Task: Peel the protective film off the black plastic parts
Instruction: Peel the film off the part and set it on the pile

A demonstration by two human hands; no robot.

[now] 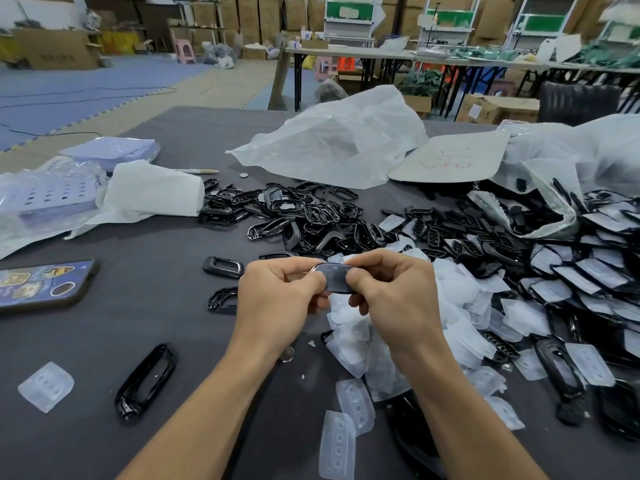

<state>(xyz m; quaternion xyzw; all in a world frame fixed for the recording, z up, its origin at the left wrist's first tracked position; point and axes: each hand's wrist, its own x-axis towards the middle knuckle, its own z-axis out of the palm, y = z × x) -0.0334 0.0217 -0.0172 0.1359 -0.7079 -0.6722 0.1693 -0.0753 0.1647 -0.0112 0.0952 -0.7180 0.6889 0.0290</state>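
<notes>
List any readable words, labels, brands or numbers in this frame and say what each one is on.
None can be read for certain.
White card: red handwritten marks, upside down, illegible.
Phone case: cartoon stickers, text too small.
Cardboard box: dark print, blurred.

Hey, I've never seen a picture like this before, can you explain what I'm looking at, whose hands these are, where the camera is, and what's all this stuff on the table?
There is no machine here. One wide-angle camera worn on a person's head looks forward and down at their own two bare hands. The left hand and right hand together pinch a small black plastic part above a dark grey table. Behind the hands lies a heap of bare black frames; to the right, a pile of parts still covered in film. Whitish peeled film pieces collect below the hands. On the left lie a phone in a sticker-covered case and one loose film piece. Large clear plastic bags sit farther back.
</notes>
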